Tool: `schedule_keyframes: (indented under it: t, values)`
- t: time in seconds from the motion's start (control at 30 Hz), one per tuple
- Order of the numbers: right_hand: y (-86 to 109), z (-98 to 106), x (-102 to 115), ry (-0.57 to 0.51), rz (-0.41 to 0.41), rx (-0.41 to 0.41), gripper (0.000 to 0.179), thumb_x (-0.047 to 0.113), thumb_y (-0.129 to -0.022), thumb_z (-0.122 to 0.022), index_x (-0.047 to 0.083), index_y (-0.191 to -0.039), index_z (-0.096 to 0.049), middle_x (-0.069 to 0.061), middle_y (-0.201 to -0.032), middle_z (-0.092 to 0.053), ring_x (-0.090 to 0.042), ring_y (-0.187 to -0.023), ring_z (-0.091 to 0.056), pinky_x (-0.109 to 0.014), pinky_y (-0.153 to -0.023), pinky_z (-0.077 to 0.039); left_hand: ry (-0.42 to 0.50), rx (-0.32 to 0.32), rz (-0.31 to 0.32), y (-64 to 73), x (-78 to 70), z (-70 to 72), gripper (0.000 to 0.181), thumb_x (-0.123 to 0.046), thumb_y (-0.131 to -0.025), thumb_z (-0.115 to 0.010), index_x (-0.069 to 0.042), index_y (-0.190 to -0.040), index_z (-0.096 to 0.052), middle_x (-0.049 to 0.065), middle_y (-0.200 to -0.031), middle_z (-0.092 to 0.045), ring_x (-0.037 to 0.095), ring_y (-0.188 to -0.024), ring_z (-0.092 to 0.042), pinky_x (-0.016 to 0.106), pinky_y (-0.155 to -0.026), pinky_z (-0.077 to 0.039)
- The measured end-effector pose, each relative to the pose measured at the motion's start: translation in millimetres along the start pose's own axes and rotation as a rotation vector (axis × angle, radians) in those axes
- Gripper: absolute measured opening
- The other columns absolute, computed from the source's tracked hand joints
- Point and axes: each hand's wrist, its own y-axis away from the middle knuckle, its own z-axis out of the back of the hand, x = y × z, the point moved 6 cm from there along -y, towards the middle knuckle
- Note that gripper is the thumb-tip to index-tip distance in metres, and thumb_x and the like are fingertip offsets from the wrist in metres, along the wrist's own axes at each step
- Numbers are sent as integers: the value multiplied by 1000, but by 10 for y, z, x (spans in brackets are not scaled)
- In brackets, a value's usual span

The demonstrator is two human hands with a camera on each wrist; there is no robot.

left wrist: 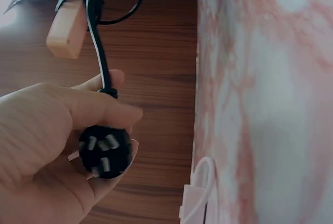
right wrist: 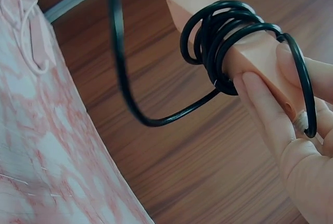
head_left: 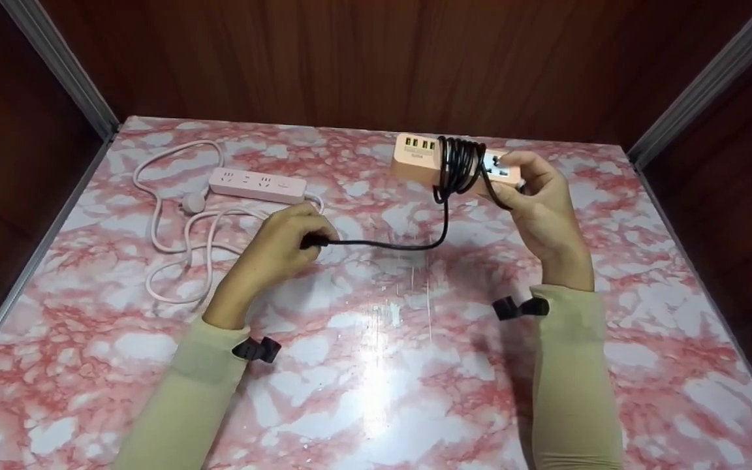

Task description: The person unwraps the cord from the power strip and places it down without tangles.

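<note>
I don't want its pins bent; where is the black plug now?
In the head view, the left hand holds the black plug left of centre, below and right of the pink power strip.

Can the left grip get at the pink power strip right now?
Probably not without letting go first: the left grip holds the black plug. Otherwise the way looks free: the pink power strip lies just beyond on the table, its upper face uncovered.

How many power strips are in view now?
2. The boxy peach plastic power strip, wrapped in black cord, is in the right hand; the slim pink plastic power strip lies on the marbled red-and-white table, beyond the left hand.
</note>
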Motion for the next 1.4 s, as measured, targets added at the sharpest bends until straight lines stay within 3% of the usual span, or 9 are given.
schedule_keyframes:
  t: [0.27,0.5,0.63,0.83,0.93,1.23,1.4]
  values:
    - [-14,-16,-13,13,-10,15,35,-28,-88,-63,0,-108,-71,-12,-103,-67,-18,-88,-63,-22,-76,-58,-35,76,-55,4,111,-134,20,6,-84,-83,-10,-96,-80,4,-94,-77,29,-96,-68,49,-95,-52]
    - [-18,-12,-26,8,-12,20,34,-27,-87,-64,-2,-108,-70,-12,-104,-66,-18,-90,-62,-22,-77,-58,-86,128,-139,24,114,-190,17,-1,-84,-88,-10,-97,-81,4,-94,-78,30,-90,-66,45,-85,-52]
    - [-24,-1,-24,2,-12,17,32,-27,-87,-66,-2,-108,-70,-11,-103,-66,-18,-88,-62,-22,-77,-57,-128,126,-161,29,109,-205,17,0,-84,-88,-10,-94,-81,4,-93,-76,28,-89,-64,43,-83,-52]
    - [-13,-2,-23,17,-23,6,35,-28,-87,-64,0,-108,-71,-12,-104,-66,-18,-90,-62,-22,-77,-58,-282,87,-161,37,100,-218,23,-3,-79,-92,-11,-91,-75,4,-94,-73,29,-87,-59,44,-82,-52]
    - [-6,-9,-18,18,-23,5,36,-28,-87,-64,0,-108,-72,-12,-104,-67,-18,-90,-62,-22,-77,-58,-334,99,-148,32,99,-246,24,-8,-78,-94,-12,-89,-74,4,-93,-72,28,-85,-57,44,-82,-51]
    - [-12,1,-6,14,-8,31,33,-26,-88,-65,-1,-108,-71,-11,-103,-67,-18,-89,-62,-22,-76,-57,-318,185,-169,44,81,-313,19,-13,-79,-94,-11,-90,-77,5,-92,-76,30,-90,-61,47,-86,-51]
    - [-1,17,-22,8,-13,29,34,-27,-88,-64,-1,-109,-71,-12,-104,-66,-18,-91,-62,-22,-77,-57,-239,244,-121,45,68,-331,23,-15,-83,-92,-10,-101,-80,6,-100,-77,30,-97,-67,48,-97,-52]
